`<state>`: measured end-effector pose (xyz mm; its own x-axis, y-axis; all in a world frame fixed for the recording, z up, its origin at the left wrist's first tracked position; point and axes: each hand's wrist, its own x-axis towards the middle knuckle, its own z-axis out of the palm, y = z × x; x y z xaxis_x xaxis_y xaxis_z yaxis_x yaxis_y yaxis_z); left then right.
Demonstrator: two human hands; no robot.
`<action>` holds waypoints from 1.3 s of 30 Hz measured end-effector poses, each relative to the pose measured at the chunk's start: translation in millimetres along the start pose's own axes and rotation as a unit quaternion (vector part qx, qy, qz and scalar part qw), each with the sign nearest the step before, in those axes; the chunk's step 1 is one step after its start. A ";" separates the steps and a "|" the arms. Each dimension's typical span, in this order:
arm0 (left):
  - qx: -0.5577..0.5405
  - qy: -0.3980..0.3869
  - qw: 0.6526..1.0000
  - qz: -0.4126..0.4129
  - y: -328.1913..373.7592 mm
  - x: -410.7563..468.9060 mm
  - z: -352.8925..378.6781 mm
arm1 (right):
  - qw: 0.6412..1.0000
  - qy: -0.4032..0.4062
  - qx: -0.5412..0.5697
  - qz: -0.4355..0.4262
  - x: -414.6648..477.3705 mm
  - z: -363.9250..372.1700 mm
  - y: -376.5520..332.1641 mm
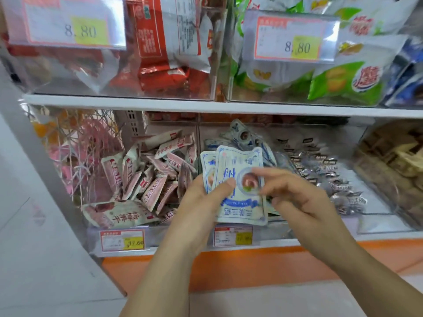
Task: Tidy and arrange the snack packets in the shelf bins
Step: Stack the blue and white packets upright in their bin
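Left hand [203, 200] grips two flat white-and-blue foil snack packets [240, 209], upright, over the middle clear plastic shelf bin [278, 233]. Right hand [299, 197] half-curled, fingertips at the front packet, grip unclear

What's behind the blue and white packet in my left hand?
A second matching packet peeks out at its left edge, both held by the left hand. Further back, more blue-white packets lie heaped in the bin. How many the front packet covers cannot be seen.
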<state>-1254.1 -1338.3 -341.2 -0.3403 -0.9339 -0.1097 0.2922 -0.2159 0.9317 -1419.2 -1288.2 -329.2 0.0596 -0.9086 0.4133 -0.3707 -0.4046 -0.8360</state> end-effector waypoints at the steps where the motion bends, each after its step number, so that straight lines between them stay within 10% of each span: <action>1: 0.014 -0.005 1.000 0.007 -1.0 1.1 -1.3 | 0.998 0.030 0.039 0.029 2.2 -1.5 -1.1; 5: 0.079 -0.042 0.995 0.041 -3.7 1.8 -2.1 | 0.980 0.105 0.079 0.151 10.2 -3.4 3.4; 10: 0.172 -0.114 0.978 0.043 -4.5 -1.2 2.2 | 0.990 0.003 -0.085 0.109 16.2 -17.1 6.0; 25: 0.133 -0.060 0.989 -0.007 -13.2 1.4 11.8 | 0.960 -0.137 -0.046 0.239 10.0 -49.5 10.3; 34: -0.032 0.027 0.997 -0.062 -6.5 2.5 19.9 | 0.920 0.094 0.263 0.274 14.0 -37.7 3.8; 39: 0.043 0.018 0.999 -0.002 -18.9 -1.4 34.7 | 0.955 0.180 0.114 0.208 9.4 2.7 9.3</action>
<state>-1290.1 -1323.0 -346.6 -0.3090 -0.9430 -0.1238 0.2118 -0.1951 0.9577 -1419.6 -1300.7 -334.0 -0.3874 -0.9174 0.0909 -0.0796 -0.0649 -0.9947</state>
